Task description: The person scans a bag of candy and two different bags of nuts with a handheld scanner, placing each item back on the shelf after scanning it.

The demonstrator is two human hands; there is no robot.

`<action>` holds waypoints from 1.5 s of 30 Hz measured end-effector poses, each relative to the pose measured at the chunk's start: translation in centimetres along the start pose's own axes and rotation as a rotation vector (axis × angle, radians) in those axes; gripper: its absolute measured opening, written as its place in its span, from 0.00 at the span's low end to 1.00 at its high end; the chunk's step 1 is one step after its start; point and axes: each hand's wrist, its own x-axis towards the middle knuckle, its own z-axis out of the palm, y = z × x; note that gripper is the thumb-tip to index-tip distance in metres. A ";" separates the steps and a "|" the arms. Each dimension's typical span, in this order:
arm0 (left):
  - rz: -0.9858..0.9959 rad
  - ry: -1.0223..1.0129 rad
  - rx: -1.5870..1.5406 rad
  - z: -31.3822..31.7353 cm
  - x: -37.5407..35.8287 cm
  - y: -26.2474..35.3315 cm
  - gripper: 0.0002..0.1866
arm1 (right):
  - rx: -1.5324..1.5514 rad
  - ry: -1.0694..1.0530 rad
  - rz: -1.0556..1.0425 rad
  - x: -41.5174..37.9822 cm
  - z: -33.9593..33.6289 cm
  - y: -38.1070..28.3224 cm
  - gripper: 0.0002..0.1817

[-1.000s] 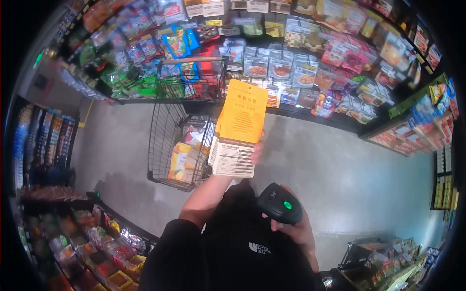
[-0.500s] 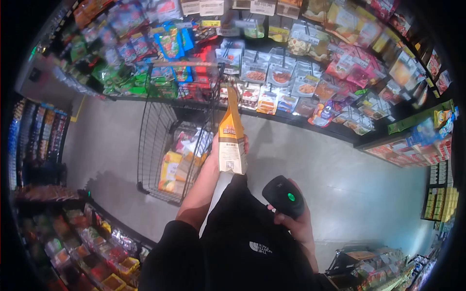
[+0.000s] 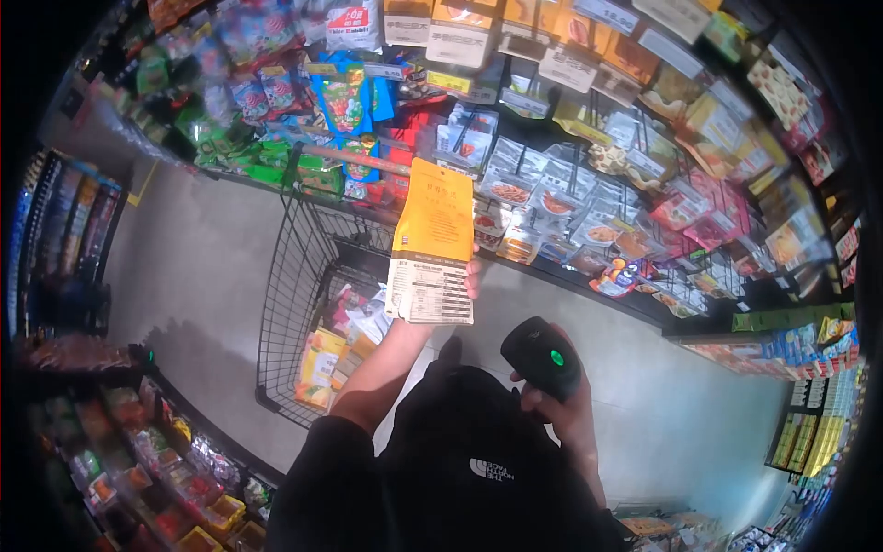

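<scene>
My left hand [image 3: 473,278] is closed around a yellow and cream snack pouch [image 3: 434,230], held up in front of me. Its broad printed side faces me, with a dark table of text near the bottom. Most of that hand is hidden behind the pouch; only fingertips show at its right edge. Lower and to the right, my right hand [image 3: 563,407] wraps round a black handheld scanner [image 3: 538,354] with a lit green spot on top. Just left of the pouch stands a wire shopping cart [image 3: 290,276], with a yellow package [image 3: 319,361] and other bags inside.
A long rack of hanging snack packets [image 3: 561,198] curves across the front, with price tags. More shelves stand at the left [image 3: 69,248] and lower left [image 3: 170,469]. Yellow boxes [image 3: 809,437] are stacked at the right. Grey floor [image 3: 662,396] runs between the racks.
My left hand has turned the pouch from its narrow side to its broad printed side. The view has shifted slightly, and the scanner stays in my right hand.
</scene>
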 end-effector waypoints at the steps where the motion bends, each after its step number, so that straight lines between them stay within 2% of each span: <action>1: 0.009 0.009 -0.004 0.1 0.1 0.3 0.36 | 0.018 -0.020 0.018 0.9 -0.1 -0.1 0.48; 6: 0.090 0.029 -0.042 0.2 1.5 0.9 0.37 | 0.022 -0.111 0.041 3.9 -1.2 -0.3 0.47; 9: 0.224 0.104 -0.024 3.2 1.8 -0.5 0.36 | -0.033 -0.103 0.040 6.4 -1.9 -0.2 0.42; 10: 0.240 0.098 -0.025 4.3 1.6 -1.3 0.36 | 0.079 -0.053 -0.001 7.8 -2.5 0.7 0.39; 12: 0.393 0.095 0.292 6.5 1.6 -2.4 0.33 | 0.186 -0.024 -0.047 9.8 -3.7 1.8 0.37; 13: 0.387 0.035 0.352 7.6 1.8 -2.7 0.30 | 0.265 0.010 -0.037 10.5 -4.2 2.1 0.36; 14: 0.400 0.036 0.358 5.8 2.0 -3.3 0.30 | 0.347 0.047 -0.022 11.0 -4.8 2.7 0.36; 15: 0.451 0.047 0.413 2.4 2.3 -4.3 0.30 | 0.394 -0.010 0.007 11.3 -5.9 3.4 0.37; 16: 0.499 0.058 0.468 3.1 2.8 -5.2 0.29 | 0.396 -0.020 0.010 11.3 -5.7 3.5 0.37; 17: 0.455 0.219 -0.006 4.1 2.4 -7.3 0.26 | 0.446 -0.030 0.001 11.4 -5.1 3.7 0.38; 18: 0.537 0.111 0.309 3.3 3.3 -6.8 0.20 | 0.495 -0.038 -0.010 11.5 -4.9 3.8 0.38; 20: 0.668 0.359 0.451 2.4 4.0 -8.5 0.19 | 0.462 -0.119 0.044 11.3 -5.5 3.2 0.40; 21: 0.671 0.353 0.453 2.5 4.5 -9.2 0.19 | 0.509 -0.161 0.101 11.6 -6.4 3.5 0.40; 22: 0.797 0.452 0.665 2.6 5.0 -9.8 0.18 | 0.555 -0.203 0.157 12.0 -7.2 3.8 0.40; 23: 0.925 0.549 0.880 2.7 5.5 -10.3 0.18 | 0.605 -0.269 0.162 11.9 -8.2 4.1 0.35; 24: 0.933 0.536 0.884 3.1 5.3 -10.5 0.18 | 0.602 -0.278 0.151 11.5 -8.6 4.0 0.35; 26: 0.589 0.708 1.120 4.5 3.3 -10.5 0.20 | 0.575 -0.208 0.162 10.7 -9.1 3.9 0.30; 27: 0.591 0.699 1.125 5.0 2.0 -10.7 0.20 | 0.563 -0.169 0.169 10.4 -9.4 3.9 0.27; 29: 0.406 0.573 0.814 5.9 -0.3 -11.2 0.27 | 0.507 -0.131 0.151 10.2 -10.2 3.8 0.28; 30: 0.404 0.568 0.824 6.6 -0.9 -11.5 0.27 | 0.451 -0.091 0.143 10.2 -10.2 3.6 0.28; 32: 0.233 0.428 0.666 7.8 -1.8 -12.1 0.32 | 0.428 -0.065 0.082 9.9 -10.1 3.3 0.26; 33: 0.262 0.552 0.752 7.5 -1.4 -12.5 0.28 | 0.244 0.025 0.011 9.9 -10.0 3.5 0.25; 34: 0.262 0.554 0.754 6.6 -1.3 -12.1 0.28 | 0.058 0.114 -0.057 9.8 -10.1 3.6 0.24; 36: 0.232 0.725 0.629 3.8 -0.7 -10.6 0.24 | 0.029 0.094 -0.118 9.6 -10.3 3.4 0.21; 37: 0.238 0.656 0.419 2.9 -0.7 -9.8 0.22 | 0.094 -0.038 -0.106 9.0 -9.9 1.6 0.21; 38: 0.247 0.666 0.374 1.8 -1.0 -9.4 0.28 | 0.160 -0.170 -0.091 8.6 -9.6 0.3 0.20; 40: 0.307 0.555 0.212 0.6 -1.5 -8.9 0.28 | 0.135 -0.252 -0.113 7.9 -9.8 -0.8 0.23; 42: 0.378 0.415 0.085 -0.5 -1.7 -8.2 0.27 | 0.148 -0.430 -0.126 6.9 -10.4 -1.8 0.40; 43: 0.345 0.306 0.051 -1.3 -2.2 -7.3 0.26 | 0.084 -0.499 -0.169 6.8 -10.8 -2.1 0.48; 44: 0.359 0.319 0.045 -2.0 -2.6 -6.9 0.26 | 0.092 -0.464 -0.110 5.9 -10.8 -2.8 0.49; 45: 0.394 0.221 0.052 -2.0 -2.6 -6.5 0.29 | 0.078 -0.482 -0.049 5.3 -11.1 -3.6 0.50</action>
